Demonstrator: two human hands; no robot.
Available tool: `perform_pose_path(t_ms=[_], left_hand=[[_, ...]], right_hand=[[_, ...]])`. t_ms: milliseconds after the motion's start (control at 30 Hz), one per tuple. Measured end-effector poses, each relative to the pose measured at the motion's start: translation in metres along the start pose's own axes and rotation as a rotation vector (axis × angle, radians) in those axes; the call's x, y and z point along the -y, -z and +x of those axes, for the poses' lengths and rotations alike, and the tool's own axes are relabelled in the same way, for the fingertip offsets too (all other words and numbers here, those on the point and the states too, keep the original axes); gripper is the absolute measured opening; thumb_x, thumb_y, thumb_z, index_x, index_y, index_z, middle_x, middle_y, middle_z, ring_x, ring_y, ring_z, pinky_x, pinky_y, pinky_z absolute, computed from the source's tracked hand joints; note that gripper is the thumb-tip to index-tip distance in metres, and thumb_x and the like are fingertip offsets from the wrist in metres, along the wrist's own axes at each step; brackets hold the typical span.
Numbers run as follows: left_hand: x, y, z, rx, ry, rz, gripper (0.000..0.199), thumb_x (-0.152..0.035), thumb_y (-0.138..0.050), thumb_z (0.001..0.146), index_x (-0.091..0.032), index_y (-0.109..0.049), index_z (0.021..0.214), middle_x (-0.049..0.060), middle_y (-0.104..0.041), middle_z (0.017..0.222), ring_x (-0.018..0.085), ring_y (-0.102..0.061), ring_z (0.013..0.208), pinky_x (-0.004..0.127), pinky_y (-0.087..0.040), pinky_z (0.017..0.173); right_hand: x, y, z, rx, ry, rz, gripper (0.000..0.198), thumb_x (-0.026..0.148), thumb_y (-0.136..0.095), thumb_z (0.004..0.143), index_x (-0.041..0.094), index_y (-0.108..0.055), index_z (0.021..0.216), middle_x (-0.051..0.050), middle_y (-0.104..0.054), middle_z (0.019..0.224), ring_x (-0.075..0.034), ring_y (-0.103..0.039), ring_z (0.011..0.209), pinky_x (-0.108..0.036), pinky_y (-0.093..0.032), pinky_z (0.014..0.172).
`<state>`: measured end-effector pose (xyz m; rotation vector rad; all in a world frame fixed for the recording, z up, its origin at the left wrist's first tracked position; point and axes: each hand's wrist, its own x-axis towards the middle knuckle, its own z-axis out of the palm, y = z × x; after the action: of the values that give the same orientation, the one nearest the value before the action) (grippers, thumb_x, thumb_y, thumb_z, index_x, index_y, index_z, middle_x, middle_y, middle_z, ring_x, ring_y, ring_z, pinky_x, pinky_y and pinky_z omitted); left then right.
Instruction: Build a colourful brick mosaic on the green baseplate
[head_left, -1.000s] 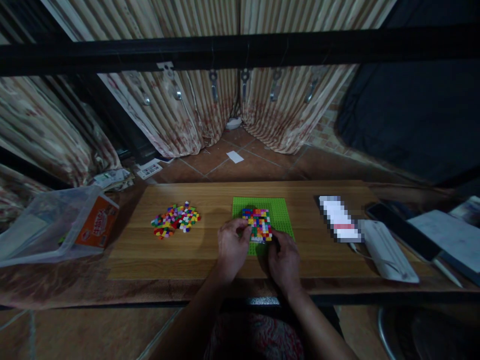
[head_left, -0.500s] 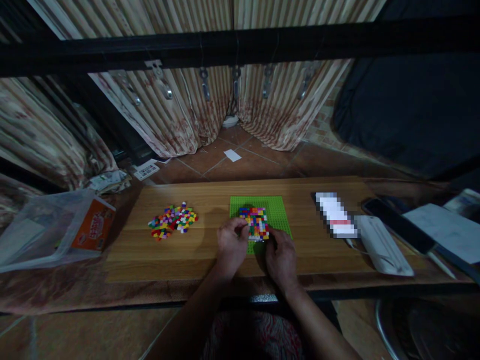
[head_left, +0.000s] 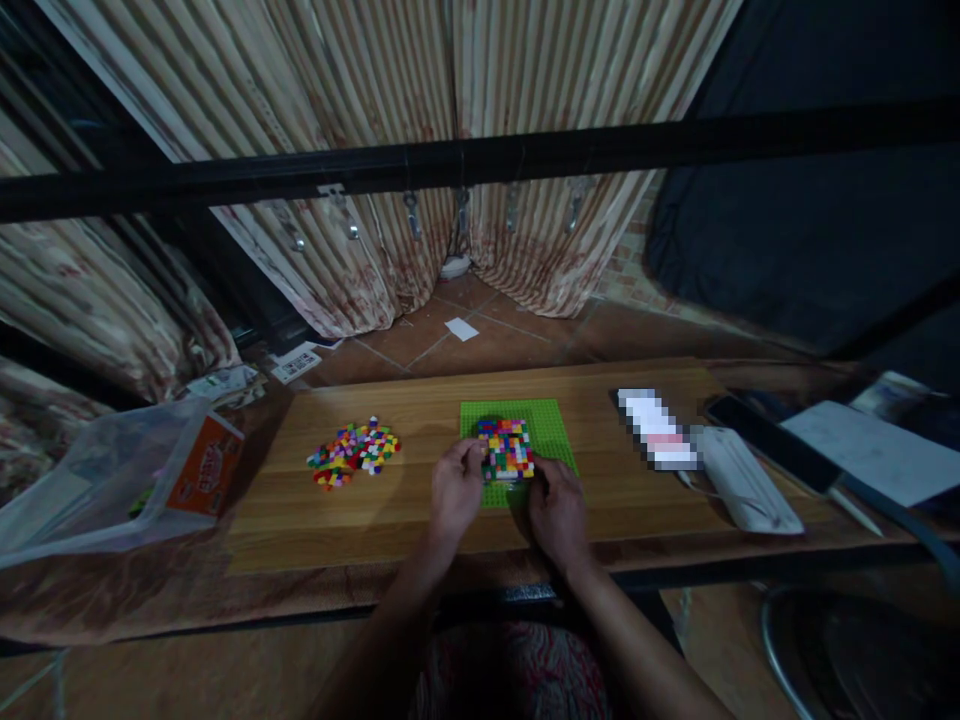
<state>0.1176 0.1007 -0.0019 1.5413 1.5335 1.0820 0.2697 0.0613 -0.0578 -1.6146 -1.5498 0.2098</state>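
A green baseplate (head_left: 551, 425) lies on the wooden board (head_left: 420, 400), and a block of small multicoloured bricks (head_left: 506, 447) is set on it. My left hand (head_left: 454, 492) rests at the block's left edge with fingertips touching the bricks. At the block's near right corner my right hand (head_left: 556, 508) also touches it with its fingertips. Whether either hand pinches a single brick is hidden. A loose heap of coloured bricks (head_left: 352, 452) lies on the board to the left.
A clear plastic bag with an orange box (head_left: 135, 475) sits at the far left. To the right lie a white device (head_left: 739, 490), a dark phone (head_left: 772, 440) and papers (head_left: 874, 450). A black bar (head_left: 480, 160) crosses above, with curtains (head_left: 360, 210) behind.
The head camera has tilted up, so the table sits slightly lower and the bar lower in view. Both hands stay at the brick block, barely shifted.
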Motion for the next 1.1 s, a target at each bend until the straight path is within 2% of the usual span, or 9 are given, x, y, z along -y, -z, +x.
perform_pose_path(t_ms=[200,367,533,800,967,1100], left_hand=[[0.003,-0.002,-0.001,-0.029,-0.012,-0.012,0.014,-0.028,-0.057,0.086,-0.021,-0.068,0.091,0.002,-0.072,0.085,0.016,-0.067,0.076,0.027,-0.052,0.071],[0.015,-0.01,0.0,-0.087,0.009,-0.015,0.019,-0.027,-0.063,0.08,-0.019,-0.066,0.097,0.005,-0.071,0.094,0.017,-0.067,0.083,0.03,-0.053,0.075],[0.019,-0.014,-0.001,-0.104,-0.009,-0.037,0.02,-0.026,-0.062,0.08,-0.018,-0.065,0.099,0.006,-0.069,0.096,0.017,-0.066,0.087,0.03,-0.053,0.076],[0.018,-0.022,-0.009,-0.204,-0.053,-0.026,0.016,-0.025,-0.061,0.082,-0.02,-0.067,0.096,0.004,-0.069,0.095,0.016,-0.065,0.088,0.029,-0.052,0.08],[0.018,-0.019,-0.016,-0.185,-0.042,-0.086,0.017,-0.028,-0.055,0.088,-0.02,-0.067,0.097,0.003,-0.069,0.094,0.015,-0.065,0.087,0.028,-0.052,0.08],[0.016,-0.014,-0.02,-0.184,-0.068,-0.044,0.021,-0.024,-0.048,0.092,-0.021,-0.069,0.096,0.003,-0.068,0.093,0.015,-0.064,0.088,0.028,-0.051,0.081]], right_hand=[[0.0,-0.001,0.0,-0.008,0.01,0.017,0.038,0.009,-0.04,0.079,0.017,-0.063,0.108,-0.01,-0.066,0.097,-0.023,-0.058,0.093,-0.039,-0.046,0.086],[0.004,0.001,0.001,0.0,-0.009,0.013,0.037,0.009,-0.04,0.08,0.017,-0.063,0.107,-0.009,-0.067,0.098,-0.022,-0.058,0.094,-0.039,-0.046,0.087],[0.005,0.001,0.001,0.005,-0.019,0.017,0.037,0.01,-0.04,0.081,0.017,-0.064,0.107,-0.009,-0.067,0.098,-0.022,-0.058,0.094,-0.039,-0.046,0.087],[0.002,0.002,0.0,0.003,0.006,0.003,0.036,0.011,-0.038,0.082,0.016,-0.064,0.106,-0.011,-0.066,0.098,-0.024,-0.057,0.093,-0.042,-0.046,0.086],[0.002,0.004,-0.001,0.025,0.006,0.007,0.034,0.012,-0.039,0.082,0.016,-0.063,0.107,-0.011,-0.066,0.098,-0.024,-0.057,0.093,-0.042,-0.046,0.085],[0.001,0.004,-0.002,0.03,-0.001,0.028,0.034,0.013,-0.04,0.083,0.016,-0.062,0.107,-0.011,-0.065,0.098,-0.024,-0.057,0.093,-0.042,-0.046,0.087]])
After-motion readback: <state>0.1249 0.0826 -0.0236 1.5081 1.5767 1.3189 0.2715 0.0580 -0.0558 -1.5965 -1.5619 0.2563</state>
